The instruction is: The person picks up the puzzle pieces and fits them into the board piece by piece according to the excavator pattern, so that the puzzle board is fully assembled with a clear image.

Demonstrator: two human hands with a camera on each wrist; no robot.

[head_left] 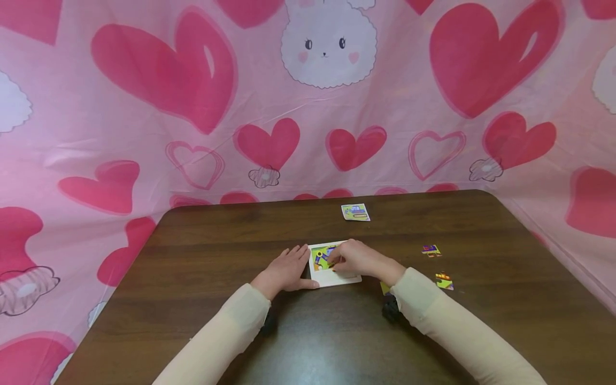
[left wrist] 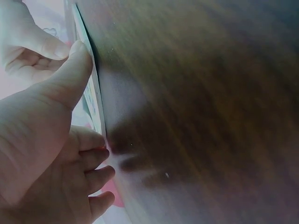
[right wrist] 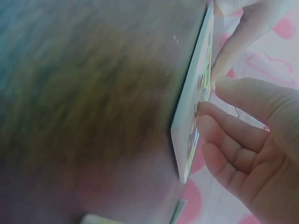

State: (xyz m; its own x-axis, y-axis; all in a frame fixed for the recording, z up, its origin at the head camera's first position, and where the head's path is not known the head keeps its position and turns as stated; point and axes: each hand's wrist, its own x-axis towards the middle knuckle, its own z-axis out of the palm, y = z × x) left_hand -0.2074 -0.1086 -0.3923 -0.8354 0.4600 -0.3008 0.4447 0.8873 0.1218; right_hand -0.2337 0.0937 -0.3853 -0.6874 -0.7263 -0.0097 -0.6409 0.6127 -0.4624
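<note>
A white-framed puzzle board [head_left: 332,279] lies flat in front of me, with colourful picture pieces [head_left: 318,258] in its upper part and a bare white strip along the near side. My left hand [head_left: 285,270] rests at the board's left side, fingers extended by the left edge and thumb [left wrist: 77,70] against the near corner. Over the board's right half, my right hand [head_left: 357,259] touches the picture area with bent fingertips [right wrist: 208,123]. Its thumb [right wrist: 233,88] stands apart from those fingers. The hand hides part of the picture.
A picture card [head_left: 356,212] lies farther back on the brown table [head_left: 216,235]. To the right are two loose puzzle pieces, one purple and red [head_left: 431,250], one yellow-green [head_left: 445,281]. Another yellow piece [head_left: 385,288] shows partly under my right wrist. A pink heart-patterned cloth [head_left: 308,107] hangs behind.
</note>
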